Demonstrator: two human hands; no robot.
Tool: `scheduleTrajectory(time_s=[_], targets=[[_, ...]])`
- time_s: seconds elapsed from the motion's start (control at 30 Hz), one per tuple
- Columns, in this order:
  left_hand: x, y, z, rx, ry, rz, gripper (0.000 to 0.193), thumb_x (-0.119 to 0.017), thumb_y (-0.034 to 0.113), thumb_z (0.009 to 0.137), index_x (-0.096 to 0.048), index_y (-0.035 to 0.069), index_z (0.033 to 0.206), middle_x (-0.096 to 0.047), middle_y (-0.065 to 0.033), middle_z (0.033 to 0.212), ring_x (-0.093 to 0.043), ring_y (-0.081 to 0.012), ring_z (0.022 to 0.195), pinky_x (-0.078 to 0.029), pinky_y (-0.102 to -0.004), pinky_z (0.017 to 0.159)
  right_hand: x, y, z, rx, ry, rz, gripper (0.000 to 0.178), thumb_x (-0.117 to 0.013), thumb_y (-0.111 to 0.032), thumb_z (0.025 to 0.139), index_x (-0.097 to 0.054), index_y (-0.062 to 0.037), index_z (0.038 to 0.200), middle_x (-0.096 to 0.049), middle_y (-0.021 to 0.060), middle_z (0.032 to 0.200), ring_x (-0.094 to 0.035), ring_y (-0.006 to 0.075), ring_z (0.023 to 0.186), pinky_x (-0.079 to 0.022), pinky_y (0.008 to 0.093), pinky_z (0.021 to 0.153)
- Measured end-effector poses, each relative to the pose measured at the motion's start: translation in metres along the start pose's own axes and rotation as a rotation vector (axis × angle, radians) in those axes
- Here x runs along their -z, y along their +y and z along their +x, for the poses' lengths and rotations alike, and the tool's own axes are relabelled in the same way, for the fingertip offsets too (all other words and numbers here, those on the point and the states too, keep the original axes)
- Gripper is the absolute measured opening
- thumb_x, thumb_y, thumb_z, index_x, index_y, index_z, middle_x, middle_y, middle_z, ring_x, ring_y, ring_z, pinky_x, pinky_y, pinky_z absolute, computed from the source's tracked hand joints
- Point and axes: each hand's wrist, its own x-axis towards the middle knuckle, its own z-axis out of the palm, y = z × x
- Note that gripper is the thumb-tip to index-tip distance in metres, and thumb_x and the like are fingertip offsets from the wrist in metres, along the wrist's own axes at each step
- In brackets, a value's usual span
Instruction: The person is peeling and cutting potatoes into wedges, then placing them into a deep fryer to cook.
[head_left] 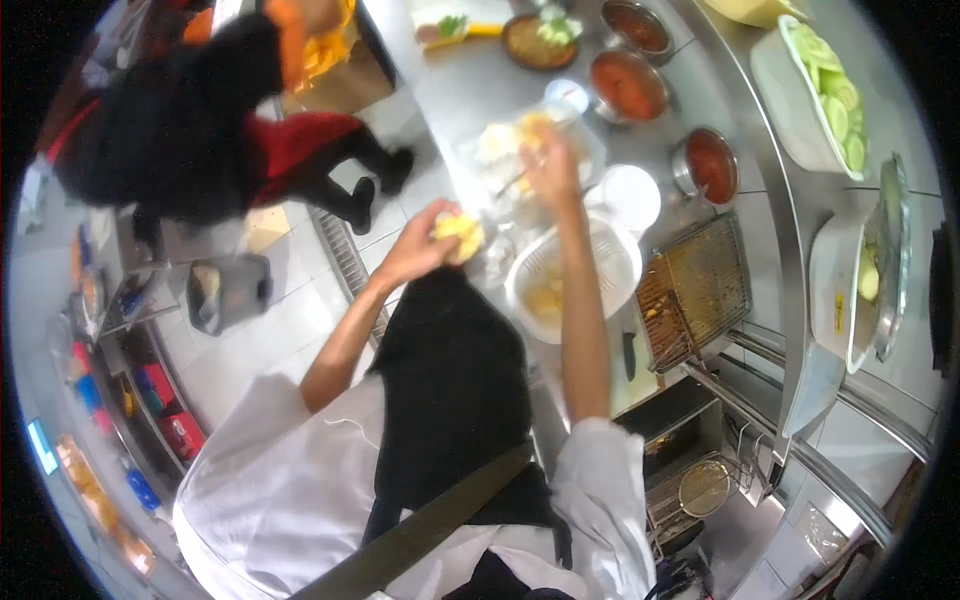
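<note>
Cupped near the counter's edge, my left hand (418,246) is closed around several soft yellow food pieces (462,234), whose exact kind I cannot make out. My right hand (553,168) reaches over the counter to a clear plastic container (594,145). Its blurred fingertips are at an orange-yellow piece of food (533,127), and whether they grip it is unclear. White food pieces (496,142) lie beside that. Below my right hand stands a white colander (515,283) with yellowish pieces in it, partly hidden by my forearm.
A round white lid (631,196) lies by the colander. Metal bowls of red sauce (628,86) line the counter's far right. A wire rack (700,290) and a knife (629,356) are to the right. At left, another person (190,130) in black stands near a grey bin (230,292).
</note>
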Motion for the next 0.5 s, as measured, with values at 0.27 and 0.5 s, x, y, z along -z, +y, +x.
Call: scheduleTrajectory(time_s=[0.27,0.5], targets=[[0.07,0.018,0.042,0.038,0.157,-0.248,0.048,-0.057,0.013,0.088,-0.041,0.003,0.132,-0.059,-0.0162,0.117,-0.061,-0.0221,0.102,-0.056,-0.0369,0.086,0.012,-0.025,0.017,0.107,0.195,-0.007,0.014,-0.067,-0.012,0.084,-0.065,-0.0003,0.092,-0.065,0.0123,0.091,-0.062,0.0256,0.091,-0.047,0.0372,0.083],[0.034,0.057,0.07,-0.015,0.023,-0.6,0.037,-0.052,0.008,0.092,-0.045,-0.003,0.127,-0.061,-0.0154,0.115,-0.062,-0.0231,0.104,-0.055,-0.0376,0.089,0.069,-0.078,0.037,-0.606,-0.175,0.355,0.025,-0.066,-0.018,0.089,-0.064,0.0036,0.101,-0.065,0.0038,0.084,-0.056,0.0069,0.074,-0.047,0.0234,0.068]])
